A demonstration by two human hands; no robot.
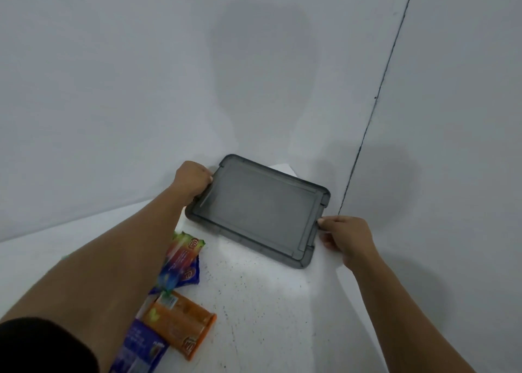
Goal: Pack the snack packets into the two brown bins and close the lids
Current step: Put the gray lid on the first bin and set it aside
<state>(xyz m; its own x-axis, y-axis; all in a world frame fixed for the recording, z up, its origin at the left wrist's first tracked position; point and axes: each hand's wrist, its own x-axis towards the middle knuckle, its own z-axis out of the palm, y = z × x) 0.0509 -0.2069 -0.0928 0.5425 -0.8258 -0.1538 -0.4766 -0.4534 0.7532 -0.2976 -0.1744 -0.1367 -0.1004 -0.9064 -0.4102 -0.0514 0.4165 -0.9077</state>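
A dark translucent bin lid (258, 211) lies flat at the back of the white table, near the wall corner. Whether a bin sits under it cannot be seen from above. My left hand (193, 179) grips the lid's far-left short edge, fingers curled over the rim. My right hand (346, 238) holds the near-right short edge, with the thumb on top. Several snack packets lie under and beside my left forearm: a red and green one (185, 249), a blue one (190, 275), an orange one (179, 329) and a purple one (141, 350).
The white table (254, 302) has dark speckles and ends on the right at a slanted edge (339, 271). Grey walls rise close behind the lid, meeting at a dark vertical seam (375, 98). My left arm hides part of the packets.
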